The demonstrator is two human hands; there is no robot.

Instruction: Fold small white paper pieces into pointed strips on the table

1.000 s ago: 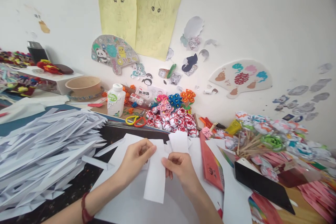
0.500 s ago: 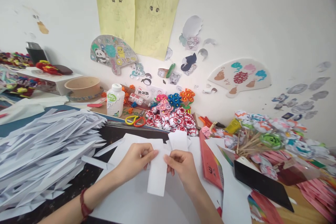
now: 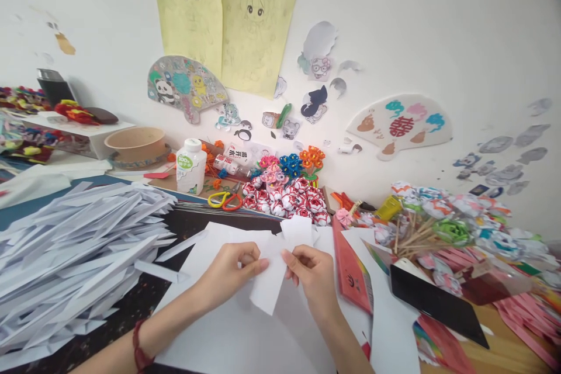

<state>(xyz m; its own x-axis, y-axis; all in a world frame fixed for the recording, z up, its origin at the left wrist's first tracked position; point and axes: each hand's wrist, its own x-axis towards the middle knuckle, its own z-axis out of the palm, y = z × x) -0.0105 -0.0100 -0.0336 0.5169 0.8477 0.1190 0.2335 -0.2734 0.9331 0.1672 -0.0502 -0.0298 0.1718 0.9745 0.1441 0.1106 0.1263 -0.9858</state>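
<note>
A white paper strip [image 3: 268, 291] hangs tilted between my two hands, its lower end slanting to the left. My left hand [image 3: 232, 272] pinches its left edge, thumb on top and fingers curled behind. My right hand [image 3: 312, 274] pinches the opposite edge the same way. Below them lie large white paper sheets [image 3: 210, 327]. Just beyond my right hand rests a small stack of white paper pieces [image 3: 297, 230]. On the left spreads a big heap of folded white paper strips [image 3: 79, 263].
Yellow-and-orange scissors [image 3: 224, 200] and a white bottle [image 3: 191, 166] stand behind the sheets, beside red-and-white paper flowers [image 3: 289, 198]. To the right are a red packet [image 3: 350, 272], a black phone-like slab [image 3: 438, 304] and flowers on wooden sticks [image 3: 409, 239].
The strip has swung from nearly upright to tilted, its lower end rising slightly. My hands have moved a little apart and stay on its edges. The view has shifted slightly.
</note>
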